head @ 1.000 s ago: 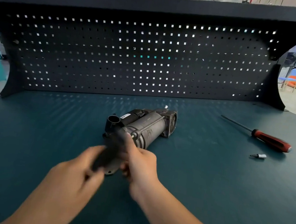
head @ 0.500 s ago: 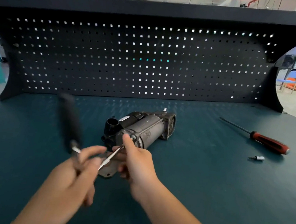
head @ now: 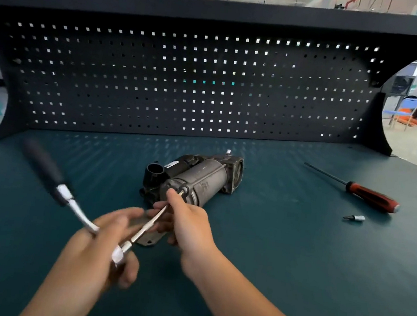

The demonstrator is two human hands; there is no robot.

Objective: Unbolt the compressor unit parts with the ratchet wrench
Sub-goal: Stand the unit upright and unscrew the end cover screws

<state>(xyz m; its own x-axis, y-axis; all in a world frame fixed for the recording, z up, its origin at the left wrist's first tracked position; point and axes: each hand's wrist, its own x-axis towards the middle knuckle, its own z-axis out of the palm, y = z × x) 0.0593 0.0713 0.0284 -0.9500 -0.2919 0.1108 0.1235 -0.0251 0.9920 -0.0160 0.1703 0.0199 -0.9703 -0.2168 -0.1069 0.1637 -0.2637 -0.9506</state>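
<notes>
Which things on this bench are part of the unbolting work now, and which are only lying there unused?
In use:
- compressor unit
- ratchet wrench with its extension bar, held by the left hand
- right hand, guiding the bar's tip at the compressor's end

Lying about:
- red-handled screwdriver, right side of the bench
- small loose bit near it

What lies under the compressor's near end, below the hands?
A flat metal bracket pokes out under the compressor, on the green bench top. The right hand covers where it attaches.

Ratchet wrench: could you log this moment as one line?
left hand: holds ratchet wrench | right hand: steadies extension on compressor bolt | screwdriver: idle
</notes>
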